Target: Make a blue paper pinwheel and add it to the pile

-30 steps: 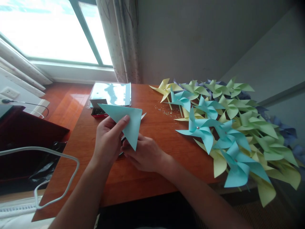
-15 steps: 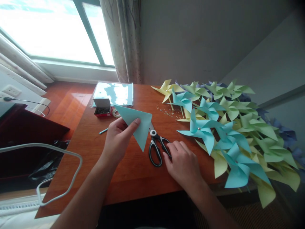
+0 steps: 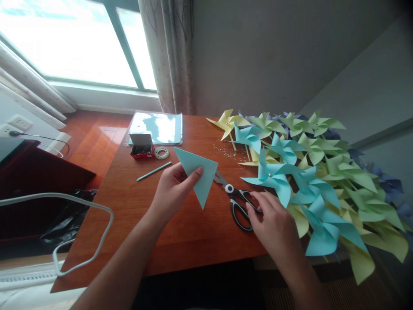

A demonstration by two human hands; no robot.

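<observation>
Blue folded paper (image 3: 199, 174) pinched by left hand (image 3: 172, 191) above bare table (image 3: 180, 232).

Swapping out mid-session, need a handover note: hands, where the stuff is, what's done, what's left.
Left hand: holds the folded blue paper triangle above the table.
Right hand: fingers at the handles of the scissors, which lie on the table; not lifted.
Nearby: stick, tape roll, pin box, blue sheets, small beads.
Done: pile of finished pinwheels on the right; the triangle is folded.
Left, likely: cut the triangle, then pin it to the stick.
</observation>
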